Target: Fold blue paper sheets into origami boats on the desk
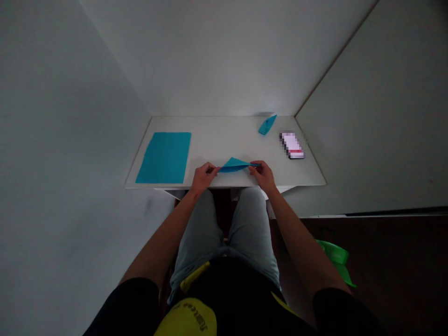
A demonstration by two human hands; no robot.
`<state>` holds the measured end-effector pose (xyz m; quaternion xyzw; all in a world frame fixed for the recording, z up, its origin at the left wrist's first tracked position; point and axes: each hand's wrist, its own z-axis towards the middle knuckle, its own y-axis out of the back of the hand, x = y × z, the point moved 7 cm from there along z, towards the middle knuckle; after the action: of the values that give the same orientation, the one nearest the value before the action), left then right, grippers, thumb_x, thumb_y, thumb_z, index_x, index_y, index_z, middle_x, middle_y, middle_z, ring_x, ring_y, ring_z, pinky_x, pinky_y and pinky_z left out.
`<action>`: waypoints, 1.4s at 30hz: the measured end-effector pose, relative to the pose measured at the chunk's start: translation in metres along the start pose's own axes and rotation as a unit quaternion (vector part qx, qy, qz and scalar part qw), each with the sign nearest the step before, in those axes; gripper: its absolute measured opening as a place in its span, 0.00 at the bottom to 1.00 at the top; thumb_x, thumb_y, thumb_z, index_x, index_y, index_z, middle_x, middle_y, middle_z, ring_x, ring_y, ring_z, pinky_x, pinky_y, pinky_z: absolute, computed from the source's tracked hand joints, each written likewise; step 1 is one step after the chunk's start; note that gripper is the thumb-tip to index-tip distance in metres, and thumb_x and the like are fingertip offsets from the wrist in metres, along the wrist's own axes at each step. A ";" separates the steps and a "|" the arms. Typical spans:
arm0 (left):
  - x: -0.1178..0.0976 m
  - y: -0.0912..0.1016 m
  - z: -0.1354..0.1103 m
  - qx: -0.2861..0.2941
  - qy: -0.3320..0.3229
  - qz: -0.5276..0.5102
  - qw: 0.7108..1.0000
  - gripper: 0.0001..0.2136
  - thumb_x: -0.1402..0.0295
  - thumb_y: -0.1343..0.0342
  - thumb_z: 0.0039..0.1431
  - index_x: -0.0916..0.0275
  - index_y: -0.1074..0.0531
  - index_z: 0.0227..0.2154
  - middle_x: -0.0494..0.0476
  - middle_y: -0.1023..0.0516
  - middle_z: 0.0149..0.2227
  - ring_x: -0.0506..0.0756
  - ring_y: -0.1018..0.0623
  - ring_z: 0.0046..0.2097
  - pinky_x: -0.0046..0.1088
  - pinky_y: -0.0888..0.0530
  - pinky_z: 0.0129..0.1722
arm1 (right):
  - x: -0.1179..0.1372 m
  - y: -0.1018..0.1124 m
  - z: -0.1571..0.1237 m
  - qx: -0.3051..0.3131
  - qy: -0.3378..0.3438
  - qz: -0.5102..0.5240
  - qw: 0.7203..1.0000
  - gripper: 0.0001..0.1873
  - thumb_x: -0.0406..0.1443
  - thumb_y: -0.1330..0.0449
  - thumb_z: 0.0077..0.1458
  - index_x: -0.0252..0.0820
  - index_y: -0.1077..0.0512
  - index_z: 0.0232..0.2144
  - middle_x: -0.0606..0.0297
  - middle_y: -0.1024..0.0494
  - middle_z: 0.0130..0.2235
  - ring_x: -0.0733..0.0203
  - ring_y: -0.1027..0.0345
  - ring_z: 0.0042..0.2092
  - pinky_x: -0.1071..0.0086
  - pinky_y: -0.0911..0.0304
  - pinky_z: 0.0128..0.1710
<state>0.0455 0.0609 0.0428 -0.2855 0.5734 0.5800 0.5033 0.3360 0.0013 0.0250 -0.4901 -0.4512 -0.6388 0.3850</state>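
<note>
A: L hand [205, 176]: state of fingers?
B: Thumb + fingertips pinched tog., no visible gap, on L tip of folded blue paper [233, 165]. Remaining fingers curled.
A: R hand [263, 176]?
B: Same grip, opp. end: thumb + fingers closed on the narrow R part; thin pointed end pokes out past the fingertips, approx. across the palm side.
A: Paper's posn. + form?
B: Btwn the hands, nr front edge of white tabletop [224, 140], ctr. Long, boat-like; peak at mid of far side, layers parted along near side. Can't tell if underside touches the top.
A: Other items, same surface?
B: L side: flat blue paper [164, 158], approx. rectangular, uncreased as far as seen; single sheet or stack, can't tell. Far R, nr back wall [224, 60]: smaller folded blue paper piece [267, 125], pointed end up-R. Just R of that, nearer the front: smartphone [292, 145], screen lit, pixelated, so content n/a.
A: Below?
B: Lt-blue jeans [250, 224] on wearer's legs, knees at table edge. Green plastic item [334, 253] low on R, partly behind R forearm; exact type unclear.
</note>
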 end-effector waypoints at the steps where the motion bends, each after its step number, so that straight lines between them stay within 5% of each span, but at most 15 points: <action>1: -0.001 0.000 -0.001 -0.005 0.003 0.001 1.000 0.20 0.47 0.38 0.66 0.59 0.25 0.31 0.52 0.19 0.27 0.54 0.19 0.31 0.31 0.23 0.35 | 0.000 0.000 0.000 -0.004 0.000 0.003 1.000 0.30 0.60 0.30 0.52 0.47 0.25 0.45 0.67 0.20 0.33 0.57 0.26 0.32 0.61 0.28 0.37; 13: -0.011 -0.011 -0.003 0.033 -0.116 0.119 0.985 0.15 0.55 0.40 0.71 0.59 0.26 0.32 0.54 0.23 0.34 0.52 0.25 0.33 0.31 0.26 0.38 | 0.009 -0.026 0.005 -0.061 0.029 -0.044 0.997 0.32 0.51 0.29 0.50 0.47 0.29 0.53 0.70 0.26 0.32 0.57 0.32 0.31 0.61 0.29 0.35; 23: 0.002 -0.008 -0.003 0.022 -0.064 0.117 0.991 0.08 0.61 0.43 0.71 0.59 0.25 0.45 0.54 0.18 0.36 0.54 0.21 0.36 0.32 0.23 0.42 | -0.006 -0.037 0.002 -0.014 0.047 -0.096 0.994 0.37 0.53 0.31 0.55 0.46 0.30 0.62 0.61 0.19 0.45 0.52 0.25 0.39 0.53 0.22 0.45; 30: -0.009 -0.026 0.002 0.096 -0.070 0.184 0.976 0.27 0.68 0.38 0.61 0.57 0.27 0.64 0.51 0.18 0.36 0.55 0.21 0.33 0.32 0.24 0.39 | 0.019 -0.049 0.001 -0.025 0.114 -0.172 0.978 0.28 0.42 0.44 0.64 0.45 0.27 0.64 0.53 0.23 0.61 0.44 0.26 0.60 0.49 0.30 0.63; 37: -0.020 -0.050 0.017 0.072 -0.068 0.244 0.965 0.26 0.58 0.41 0.70 0.57 0.28 0.68 0.59 0.15 0.40 0.63 0.16 0.41 0.37 0.23 0.43 | 0.019 -0.072 -0.001 0.002 0.095 -0.204 0.974 0.41 0.47 0.45 0.68 0.44 0.47 0.77 0.52 0.24 0.65 0.41 0.23 0.58 0.47 0.27 0.59; 42: -0.023 -0.061 0.016 0.075 -0.075 0.242 0.965 0.20 0.63 0.50 0.76 0.55 0.23 0.64 0.62 0.15 0.46 0.63 0.16 0.45 0.39 0.22 0.48 | 0.013 -0.071 0.003 -0.028 0.111 -0.196 0.974 0.37 0.43 0.46 0.68 0.44 0.44 0.76 0.51 0.24 0.65 0.41 0.27 0.63 0.46 0.30 0.64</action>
<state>0.1125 0.0603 0.0435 -0.0555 0.6281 0.6592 0.4098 0.2677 0.0242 0.0242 -0.3283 -0.4750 -0.7647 0.2861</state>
